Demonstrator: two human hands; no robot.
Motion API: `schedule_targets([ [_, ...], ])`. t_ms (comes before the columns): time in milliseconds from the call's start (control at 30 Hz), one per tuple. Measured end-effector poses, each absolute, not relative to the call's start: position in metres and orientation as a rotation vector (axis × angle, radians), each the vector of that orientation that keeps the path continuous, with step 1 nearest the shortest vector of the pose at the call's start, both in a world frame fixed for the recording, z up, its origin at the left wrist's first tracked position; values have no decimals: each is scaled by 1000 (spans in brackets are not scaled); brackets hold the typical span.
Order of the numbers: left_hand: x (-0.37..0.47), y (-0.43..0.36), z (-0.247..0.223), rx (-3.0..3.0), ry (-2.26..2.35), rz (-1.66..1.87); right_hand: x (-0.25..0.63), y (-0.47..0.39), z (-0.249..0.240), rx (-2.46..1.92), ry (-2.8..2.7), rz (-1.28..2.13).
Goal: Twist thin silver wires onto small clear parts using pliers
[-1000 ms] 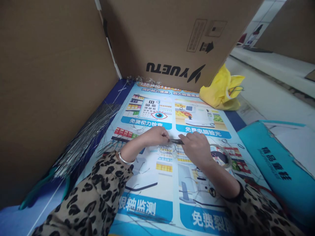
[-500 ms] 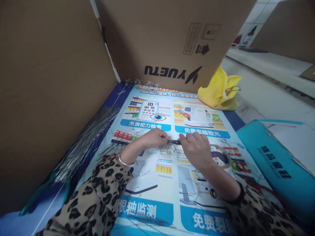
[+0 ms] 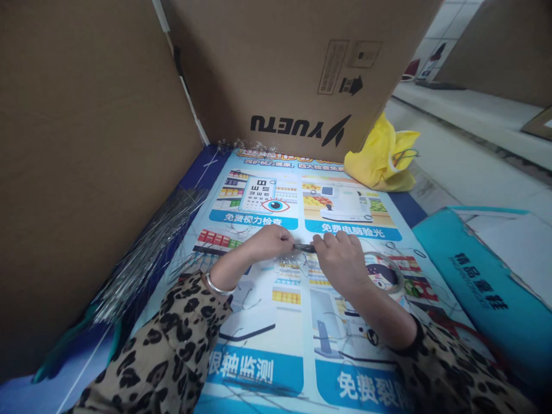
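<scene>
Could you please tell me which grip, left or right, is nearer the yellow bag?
Right: the right grip is on the near side of the yellow bag, slightly left; the left grip is farther left.

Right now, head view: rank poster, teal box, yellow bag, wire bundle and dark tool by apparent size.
1. Poster
2. Teal box
3. Wire bundle and yellow bag: too alike to rank
4. Dark tool, partly covered by the right hand
</scene>
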State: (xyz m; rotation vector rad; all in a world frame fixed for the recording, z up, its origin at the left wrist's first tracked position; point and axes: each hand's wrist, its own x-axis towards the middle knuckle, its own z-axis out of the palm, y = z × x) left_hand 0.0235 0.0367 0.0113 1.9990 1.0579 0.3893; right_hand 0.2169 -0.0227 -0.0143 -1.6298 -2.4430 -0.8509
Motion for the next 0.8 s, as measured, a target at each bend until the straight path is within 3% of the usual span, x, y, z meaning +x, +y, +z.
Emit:
schedule_targets([
  [800,24,35,9,1903,1062,451,214,-19,-13,-1773,-2448,-649],
])
